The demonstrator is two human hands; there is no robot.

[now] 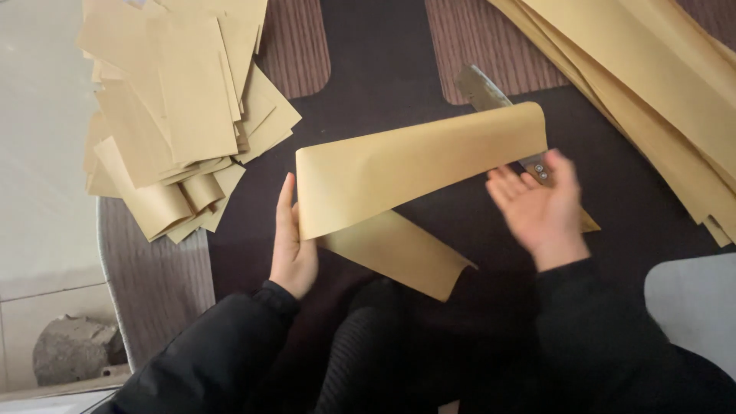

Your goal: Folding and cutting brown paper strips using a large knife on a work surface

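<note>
A sheet of tan paper (pixel 414 165) is folded over on itself above a dark mat (pixel 383 69), its lower flap (pixel 399 253) lying toward me. My left hand (pixel 291 245) holds the fold's left edge, fingers straight along it. My right hand (pixel 540 211) is at the sheet's right end, palm up and blurred, its thumb by the handle of a knife (pixel 537 165). The knife's blade (pixel 479 88) sticks out past the top of the fold. Whether that hand grips the knife is unclear.
A loose heap of cut tan paper pieces (pixel 180 107) lies at the upper left. A stack of large tan sheets (pixel 659 84) fills the upper right. Brown ribbed cushions (pixel 295 46) flank the mat. A grey stone (pixel 73 349) sits on the tiled floor at lower left.
</note>
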